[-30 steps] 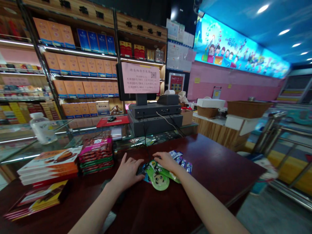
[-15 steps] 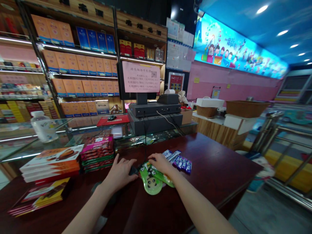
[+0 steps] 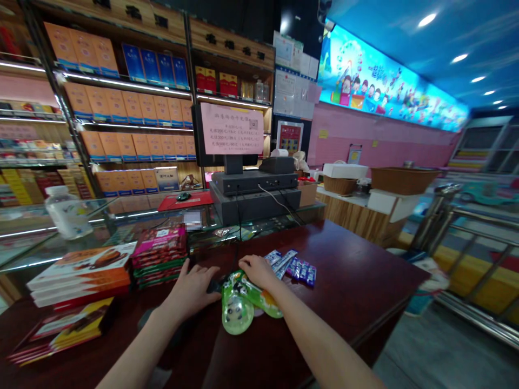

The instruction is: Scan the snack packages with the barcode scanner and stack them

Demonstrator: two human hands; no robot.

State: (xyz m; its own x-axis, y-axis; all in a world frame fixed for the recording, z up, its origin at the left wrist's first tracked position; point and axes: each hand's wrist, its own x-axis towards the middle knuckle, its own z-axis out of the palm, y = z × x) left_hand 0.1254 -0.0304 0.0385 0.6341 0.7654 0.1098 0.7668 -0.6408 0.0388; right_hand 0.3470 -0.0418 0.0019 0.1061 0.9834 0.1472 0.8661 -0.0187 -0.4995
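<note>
Both my hands rest on a dark red wooden counter (image 3: 357, 292). My left hand (image 3: 192, 289) lies flat with fingers spread, its fingertips beside a small dark object that I cannot make out. My right hand (image 3: 256, 270) lies palm down, fingers together, on top of green panda-print snack packets (image 3: 237, 310). Several blue and purple candy packets (image 3: 298, 266) lie just right of that hand.
A pile of pink and green packets (image 3: 160, 253) and orange boxes (image 3: 81, 273) sit left of my hands. Behind them are a glass display case (image 3: 101, 227), a cash register (image 3: 253, 189) with a pink notice, a plastic jar (image 3: 65, 210) and stocked shelves (image 3: 121, 119). Metal railings (image 3: 466, 237) stand right.
The green panda packets have slid left and toward me under my right hand. Both hands have drifted slightly left.
</note>
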